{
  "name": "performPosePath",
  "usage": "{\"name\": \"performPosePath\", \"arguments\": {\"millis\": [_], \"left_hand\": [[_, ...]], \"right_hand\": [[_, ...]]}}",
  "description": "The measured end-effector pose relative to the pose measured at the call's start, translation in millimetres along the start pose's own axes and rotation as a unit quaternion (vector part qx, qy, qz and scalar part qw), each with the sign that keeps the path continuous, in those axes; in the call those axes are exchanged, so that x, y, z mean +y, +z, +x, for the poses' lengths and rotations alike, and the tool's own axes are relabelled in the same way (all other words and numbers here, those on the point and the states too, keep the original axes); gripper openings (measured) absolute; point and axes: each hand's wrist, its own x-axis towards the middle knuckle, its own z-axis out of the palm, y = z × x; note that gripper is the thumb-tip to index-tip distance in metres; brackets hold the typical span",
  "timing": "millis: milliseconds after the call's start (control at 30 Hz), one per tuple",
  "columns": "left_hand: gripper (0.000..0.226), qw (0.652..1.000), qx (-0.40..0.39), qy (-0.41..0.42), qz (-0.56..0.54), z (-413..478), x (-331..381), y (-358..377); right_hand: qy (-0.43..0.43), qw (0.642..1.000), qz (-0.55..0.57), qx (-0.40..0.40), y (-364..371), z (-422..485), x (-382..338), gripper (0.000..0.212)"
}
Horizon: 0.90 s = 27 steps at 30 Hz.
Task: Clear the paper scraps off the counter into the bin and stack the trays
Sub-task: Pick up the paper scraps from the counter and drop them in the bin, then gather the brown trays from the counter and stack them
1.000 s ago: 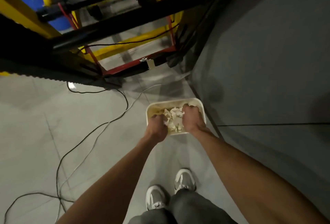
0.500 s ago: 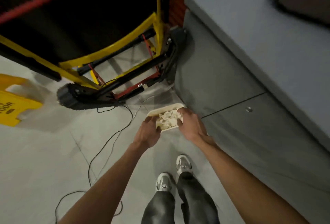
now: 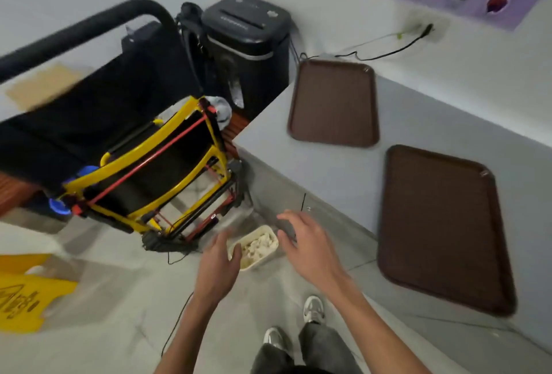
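Observation:
A small cream bin (image 3: pixel 266 255) stands on the floor below me, filled with white paper scraps (image 3: pixel 259 244). My left hand (image 3: pixel 219 266) hovers at its left side and my right hand (image 3: pixel 304 242) at its right, both with fingers spread and holding nothing. On the grey counter (image 3: pixel 328 170) to the right lie two brown trays side by side, apart from each other: a near tray (image 3: pixel 442 227) and a far tray (image 3: pixel 333 102).
A yellow and black cart frame (image 3: pixel 149 170) stands left of the counter, next to a black paper shredder (image 3: pixel 248 42). A yellow floor sign (image 3: pixel 27 293) lies at the left. Cables run over the floor. My shoes (image 3: pixel 312 309) are below the bin.
Both hands have let go of the scraps in the bin and lifted away, fingers opening. My view has risen from the floor, and the counter with both trays has come into sight.

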Motion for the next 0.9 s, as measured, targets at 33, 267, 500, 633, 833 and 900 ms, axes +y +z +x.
{"name": "performPosePath", "arguments": {"millis": [33,267,500,633,833,900], "left_hand": [[0.037,1.000,0.009,0.011,-0.008,-2.2,11.3,-4.4],[0.031,0.998,0.013,0.017,-0.067,7.2,85.9,2.7],[0.026,0.990,0.041,-0.013,-0.132,38.2,155.4,40.3],[0.020,0.985,0.054,-0.023,-0.160,56.2,182.7,60.9],[0.017,0.984,0.050,-0.025,-0.169,98.0,203.9,69.2],[0.016,0.985,0.048,-0.030,-0.165,117.9,208.0,67.8]], "right_hand": [[0.002,1.000,0.004,0.010,-14.3,-5.0,1.0,0.032],[0.030,0.992,0.039,0.118,-99.8,-16.9,42.0,0.028],[0.074,0.981,0.051,0.175,-163.1,-6.1,113.8,0.022],[0.093,0.979,0.054,0.175,-187.6,3.1,147.3,0.020],[0.131,0.973,0.059,0.181,-205.1,35.2,179.5,0.017],[0.141,0.971,0.059,0.183,-206.3,51.7,187.2,0.017]]}}
